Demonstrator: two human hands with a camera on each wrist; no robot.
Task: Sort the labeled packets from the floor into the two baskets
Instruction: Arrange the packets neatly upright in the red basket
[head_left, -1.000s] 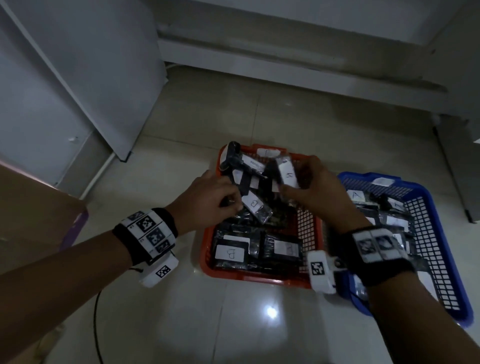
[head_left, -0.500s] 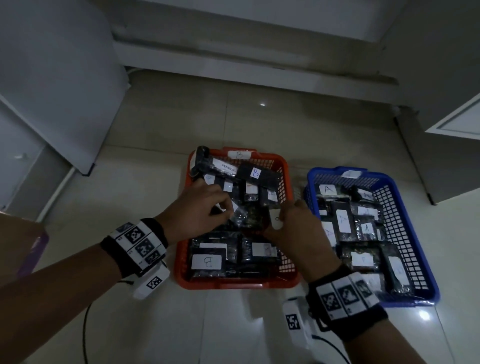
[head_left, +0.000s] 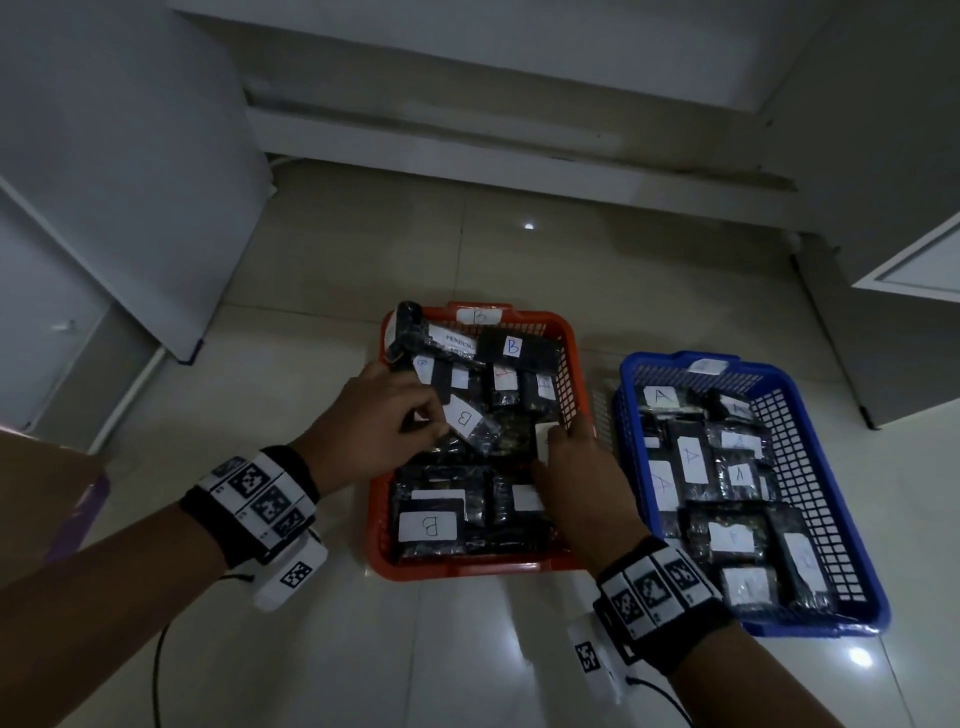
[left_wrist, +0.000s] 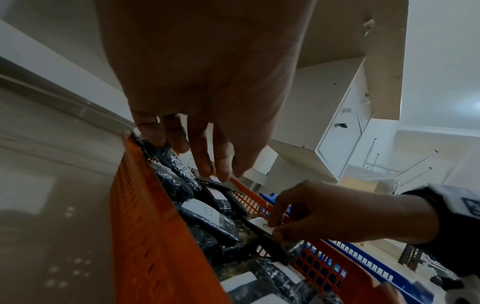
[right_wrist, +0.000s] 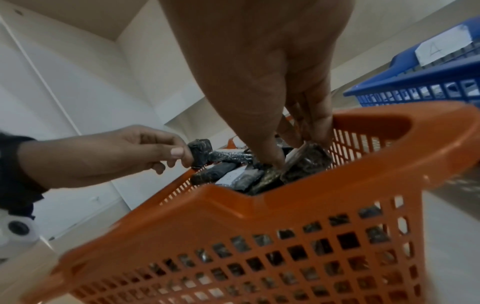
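Head view, step: both hands are inside the orange basket, placing packets; I judge the sorting is almost finished.
Right hand: nearest, fingers pinch a white-labelled packet by the basket's right wall, pointing down.
Left hand: a little farther, thumb and fingers curled, pinching the packet marked B over the pile.
Next move: release both packets flat on the B pile.
Blue basket: beside, on the right, holds A packets.
Floor: no loose packets visible.
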